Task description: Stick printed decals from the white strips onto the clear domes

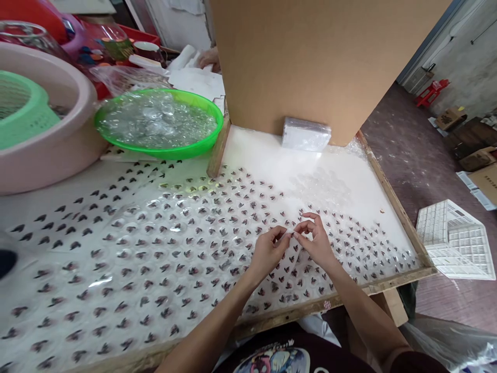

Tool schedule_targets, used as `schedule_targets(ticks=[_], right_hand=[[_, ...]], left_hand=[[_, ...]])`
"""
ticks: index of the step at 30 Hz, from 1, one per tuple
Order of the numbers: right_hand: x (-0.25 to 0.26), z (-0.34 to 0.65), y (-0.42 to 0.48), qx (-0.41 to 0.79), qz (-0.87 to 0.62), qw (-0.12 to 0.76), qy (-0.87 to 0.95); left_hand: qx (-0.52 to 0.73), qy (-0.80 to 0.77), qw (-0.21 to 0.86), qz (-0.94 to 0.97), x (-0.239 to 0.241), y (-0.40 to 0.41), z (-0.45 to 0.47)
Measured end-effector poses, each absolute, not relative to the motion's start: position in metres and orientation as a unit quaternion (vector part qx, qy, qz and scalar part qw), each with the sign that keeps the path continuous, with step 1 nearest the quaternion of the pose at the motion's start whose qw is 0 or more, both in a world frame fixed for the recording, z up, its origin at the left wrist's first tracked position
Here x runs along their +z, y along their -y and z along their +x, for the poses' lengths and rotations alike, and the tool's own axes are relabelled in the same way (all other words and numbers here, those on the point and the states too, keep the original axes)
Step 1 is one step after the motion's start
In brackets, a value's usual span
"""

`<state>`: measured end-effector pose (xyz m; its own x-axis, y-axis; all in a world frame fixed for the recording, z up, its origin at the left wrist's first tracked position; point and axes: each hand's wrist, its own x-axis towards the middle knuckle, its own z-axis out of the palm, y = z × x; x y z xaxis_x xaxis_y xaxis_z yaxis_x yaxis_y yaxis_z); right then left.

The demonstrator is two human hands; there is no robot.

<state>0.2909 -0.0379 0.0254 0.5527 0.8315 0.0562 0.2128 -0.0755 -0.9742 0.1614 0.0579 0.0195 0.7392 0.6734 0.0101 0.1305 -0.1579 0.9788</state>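
My left hand (268, 251) and my right hand (317, 244) meet above the white tabletop (256, 145). Thumbs and forefingers of both pinch one small dark piece (292, 234); its exact kind is too small to make out. Some of my right fingers are raised and curled. Around and below the hands lie many similar dark, wing-shaped pieces (193, 270) in loose rows. Many of them rest on or under clear round film discs. A cluster of clear discs (322, 186) without dark pieces lies beyond my right hand.
A green basin (182, 154) heaped with clear plastic film (155, 119) stands at the left, beside a pink tub (83, 103). A wrapped stack (306, 135) leans on a tall cardboard panel (310, 62). Wooden strips (392, 202) edge the table. Another person's hand (209, 58) shows behind.
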Motion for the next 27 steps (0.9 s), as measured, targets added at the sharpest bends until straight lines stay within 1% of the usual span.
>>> schedule_targets(ticks=[5,13,19,21,24,27], right_hand=[[0.032,0.288,0.038,0.245,-0.694,0.553,0.389],[0.037,0.284,0.037,0.21,-0.686,0.579,0.386],[0.041,0.337,0.007,0.139,-0.702,0.61,0.339],[0.036,0.363,-0.013,0.171,-0.713,0.594,0.332],[0.026,0.389,-0.042,0.243,-0.729,0.538,0.345],[0.016,0.397,-0.065,0.262,-0.752,0.481,0.367]], left_hand=[[0.231,-0.294,0.584,0.721,0.02,-0.058,0.162],[0.223,-0.305,0.588,0.715,0.021,-0.058,0.162],[0.249,-0.315,0.583,0.706,0.021,-0.057,0.161],[0.246,-0.309,0.582,0.711,0.021,-0.057,0.16],[0.233,-0.3,0.578,0.722,0.02,-0.058,0.16],[0.233,-0.303,0.571,0.727,0.02,-0.058,0.16]])
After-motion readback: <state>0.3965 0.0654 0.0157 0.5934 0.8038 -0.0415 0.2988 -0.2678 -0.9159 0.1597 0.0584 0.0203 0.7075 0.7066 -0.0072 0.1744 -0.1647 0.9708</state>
